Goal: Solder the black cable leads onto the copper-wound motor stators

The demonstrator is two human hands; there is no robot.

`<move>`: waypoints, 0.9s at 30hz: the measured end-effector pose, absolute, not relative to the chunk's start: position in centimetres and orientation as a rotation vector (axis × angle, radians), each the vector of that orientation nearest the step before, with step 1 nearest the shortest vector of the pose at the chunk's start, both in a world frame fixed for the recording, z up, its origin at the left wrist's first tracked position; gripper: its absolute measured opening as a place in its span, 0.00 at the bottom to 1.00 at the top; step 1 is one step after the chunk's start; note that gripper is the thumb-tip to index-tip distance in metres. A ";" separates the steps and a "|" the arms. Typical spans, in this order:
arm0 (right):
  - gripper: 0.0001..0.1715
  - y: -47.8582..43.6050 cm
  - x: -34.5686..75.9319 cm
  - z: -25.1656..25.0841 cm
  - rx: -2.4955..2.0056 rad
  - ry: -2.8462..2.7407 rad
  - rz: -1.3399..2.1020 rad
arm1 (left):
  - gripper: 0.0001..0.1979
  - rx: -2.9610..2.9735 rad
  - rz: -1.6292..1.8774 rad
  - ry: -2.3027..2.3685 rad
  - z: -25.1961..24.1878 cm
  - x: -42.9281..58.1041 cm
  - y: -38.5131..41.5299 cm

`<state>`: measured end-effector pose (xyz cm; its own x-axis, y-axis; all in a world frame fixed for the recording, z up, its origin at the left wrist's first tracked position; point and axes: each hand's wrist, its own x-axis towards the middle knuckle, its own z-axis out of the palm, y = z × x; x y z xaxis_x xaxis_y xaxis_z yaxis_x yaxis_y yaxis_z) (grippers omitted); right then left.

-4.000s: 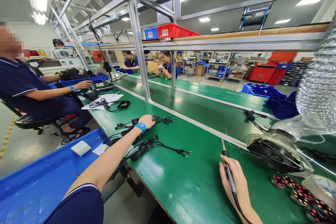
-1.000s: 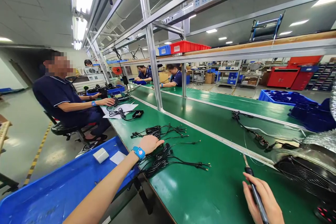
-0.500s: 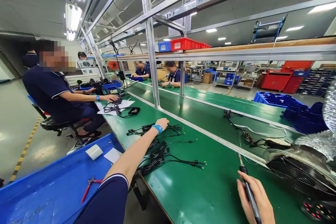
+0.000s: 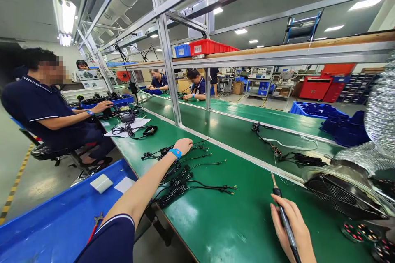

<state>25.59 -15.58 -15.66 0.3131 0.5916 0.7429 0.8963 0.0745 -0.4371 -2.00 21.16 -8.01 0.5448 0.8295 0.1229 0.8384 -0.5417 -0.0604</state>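
Observation:
My left hand (image 4: 184, 145) reaches out over the green bench (image 4: 234, 222), closed on a bundle of black cables (image 4: 173, 149) at the far pile. A blue band sits on that wrist. A second pile of black cables (image 4: 185, 183) lies just nearer me, its ends trailing to the right. My right hand (image 4: 288, 224) rests low at the right and grips a soldering iron (image 4: 282, 211) like a pen, tip pointing up and away.
A fume fan (image 4: 339, 191) with a silver duct (image 4: 379, 119) stands at the right, small round parts (image 4: 354, 230) beside it. A blue tray (image 4: 61, 218) with red pliers lies at my left. A seated co-worker (image 4: 40, 107) works further along; others sit across.
My left hand went from the nearer cable pile out to the farther one and stays there. The view has swung slightly right, bringing the fan and round parts back into sight.

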 end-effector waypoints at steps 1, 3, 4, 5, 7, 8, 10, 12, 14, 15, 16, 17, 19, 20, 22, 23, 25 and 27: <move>0.16 -15.5 25.6 -15.6 -1.620 -1.376 -0.406 | 0.15 -2.656 -0.126 -1.439 -8.0 -2.1 21.0; 0.15 -15.5 25.6 -15.5 -1.624 -1.371 -0.409 | 0.17 -2.649 -0.133 -1.430 -8.1 -2.2 20.7; 0.15 -15.5 25.5 -15.4 -1.624 -1.374 -0.405 | 0.18 -2.645 -0.132 -1.426 -8.2 -2.2 20.5; 0.14 -15.5 25.5 -15.4 -1.620 -1.378 -0.400 | 0.19 -2.642 -0.130 -1.421 -8.4 -2.2 20.4; 0.14 -15.5 25.4 -15.3 -1.621 -1.376 -0.392 | 0.20 -2.635 -0.122 -1.411 -8.6 -2.1 20.3; 0.14 -15.5 25.4 -15.4 -1.625 -1.371 -0.388 | 0.19 -2.632 -0.117 -1.404 -8.8 -2.0 20.2; 0.13 -15.4 25.3 -15.5 -1.637 -1.362 -0.380 | 0.19 -2.628 -0.107 -1.390 -9.0 -1.9 20.1; 0.13 -15.3 25.3 -15.7 -1.644 -1.353 -0.375 | 0.18 -2.626 -0.093 -1.384 -9.2 -1.8 20.1; 0.13 -15.3 25.3 -15.8 -1.643 -1.345 -0.375 | 0.19 -2.626 -0.080 -1.397 -9.3 -1.6 20.1; 0.13 -15.3 25.3 -15.8 -1.642 -1.341 -0.379 | 0.19 -2.627 -0.079 -1.411 -9.3 -1.5 20.1; 0.13 -15.3 25.3 -15.8 -1.641 -1.338 -0.380 | 0.19 -2.626 -0.085 -1.432 -9.4 -1.4 20.2; 0.13 -15.3 25.3 -15.8 -1.640 -1.335 -0.380 | 0.19 -2.622 -0.097 -1.460 -9.4 -1.3 20.2; 0.14 -15.3 25.3 -15.7 -1.635 -1.336 -0.374 | 0.18 -2.602 -0.139 -1.533 -9.3 -1.0 20.4; 0.15 -15.3 25.3 -15.7 -1.633 -1.343 -0.368 | 0.18 -2.588 -0.165 -1.573 -9.2 -0.9 20.5; 0.15 -15.3 25.4 -15.7 -1.628 -1.352 -0.369 | 0.17 -2.557 -0.214 -1.654 -9.0 -0.8 20.7; 0.16 -15.3 25.5 -15.8 -1.625 -1.354 -0.376 | 0.16 -2.544 -0.237 -1.689 -8.8 -0.9 20.8; 0.17 -15.3 25.7 -16.0 -1.614 -1.351 -0.395 | 0.16 -2.520 -0.279 -1.760 -8.4 -1.0 21.3; 0.17 -15.3 25.8 -16.3 -1.603 -1.370 -0.400 | 0.16 -2.493 -0.320 -1.831 -8.0 -1.1 22.0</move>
<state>25.84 -15.28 -16.30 0.3170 0.5800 0.7504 0.8925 0.0851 -0.4429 -1.10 22.00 -7.97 0.2855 0.9406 0.1837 0.9471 -0.3062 0.0960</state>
